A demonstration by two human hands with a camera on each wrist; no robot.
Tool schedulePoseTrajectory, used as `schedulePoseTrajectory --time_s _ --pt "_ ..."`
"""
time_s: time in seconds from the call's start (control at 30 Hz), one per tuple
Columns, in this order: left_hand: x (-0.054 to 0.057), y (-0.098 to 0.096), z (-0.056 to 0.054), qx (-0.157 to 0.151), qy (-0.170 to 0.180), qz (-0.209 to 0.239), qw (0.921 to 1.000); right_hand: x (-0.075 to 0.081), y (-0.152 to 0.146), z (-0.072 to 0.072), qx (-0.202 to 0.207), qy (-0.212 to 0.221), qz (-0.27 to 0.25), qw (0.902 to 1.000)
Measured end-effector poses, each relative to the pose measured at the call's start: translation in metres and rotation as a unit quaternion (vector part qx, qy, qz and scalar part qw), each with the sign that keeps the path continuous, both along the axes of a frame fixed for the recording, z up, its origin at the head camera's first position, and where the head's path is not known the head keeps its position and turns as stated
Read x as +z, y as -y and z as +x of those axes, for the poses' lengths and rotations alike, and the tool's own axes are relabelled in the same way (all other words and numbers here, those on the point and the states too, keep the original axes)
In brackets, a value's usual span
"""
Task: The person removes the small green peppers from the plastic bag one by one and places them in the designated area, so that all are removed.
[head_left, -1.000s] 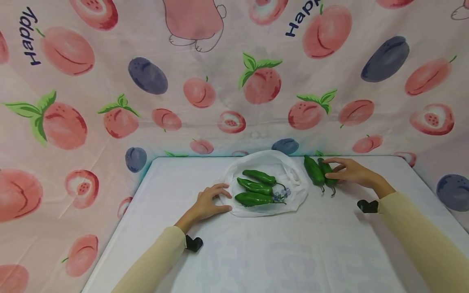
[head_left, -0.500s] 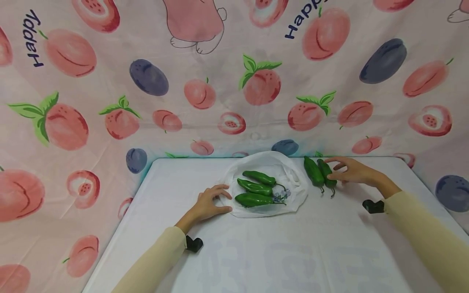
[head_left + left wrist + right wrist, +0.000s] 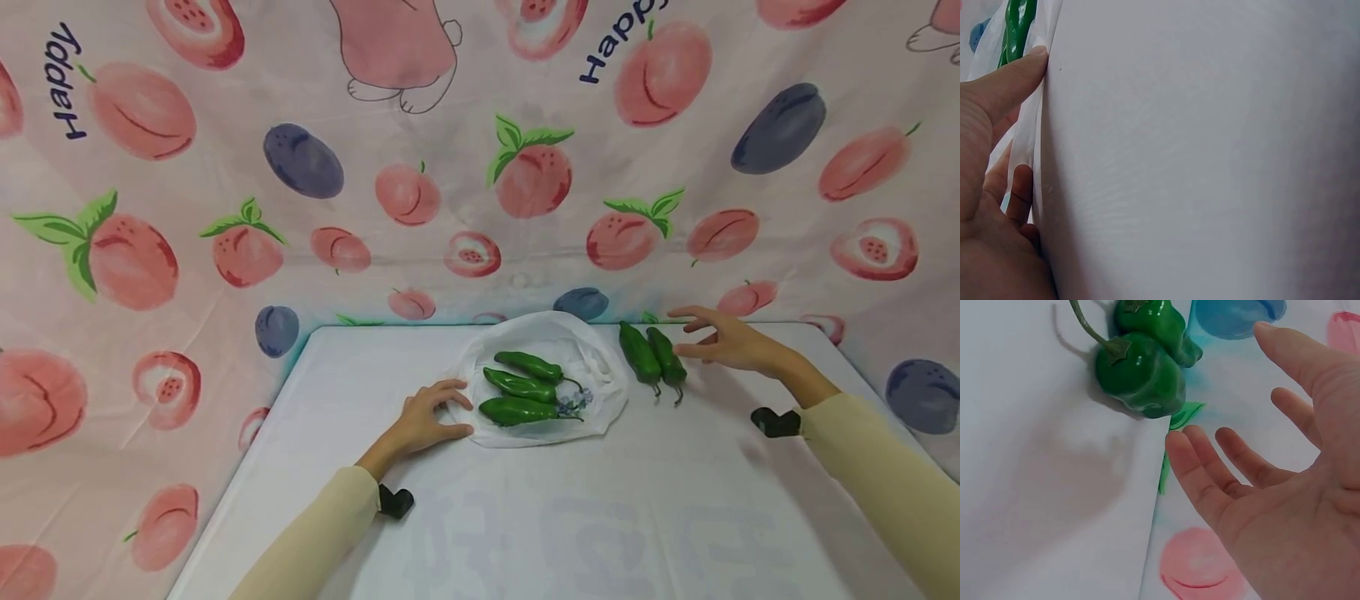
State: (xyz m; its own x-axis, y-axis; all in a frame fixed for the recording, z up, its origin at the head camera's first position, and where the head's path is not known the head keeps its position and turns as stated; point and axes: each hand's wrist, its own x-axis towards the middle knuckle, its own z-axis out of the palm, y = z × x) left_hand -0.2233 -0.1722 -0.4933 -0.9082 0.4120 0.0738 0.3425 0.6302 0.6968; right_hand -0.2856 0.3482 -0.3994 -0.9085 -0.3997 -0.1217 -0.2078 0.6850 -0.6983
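Right hand (image 3: 731, 343) has backed off two green peppers (image 3: 640, 354) right of centre. White table (image 3: 585, 517), fruit-print cloth (image 3: 442, 150) behind it across the upper frame. Those two are glossy, side by side; three more peppers (image 3: 521, 385) lie in a white plastic bag (image 3: 517, 336) mid-frame. Right hand's empty, fingers spread; left hand (image 3: 418, 419)'s relaxed, touching the bag's left edge.

Three peppers (image 3: 519, 385) lie in the bag (image 3: 543, 337) on the table (image 3: 600, 500), two peppers (image 3: 639, 354) right of it.
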Motion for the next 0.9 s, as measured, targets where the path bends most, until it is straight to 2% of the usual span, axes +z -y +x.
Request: schedulePoseTrajectory --time_s 0.47,0.9 --pt "0.004 -0.001 0.002 0.003 0.002 0.000 1.0000 0.011 0.007 0.004 0.001 -0.052 -0.001 0.9987" --pt "0.006 -0.002 0.003 0.003 0.008 0.000 1.0000 0.017 0.015 0.007 0.007 -0.065 0.000 0.9978"
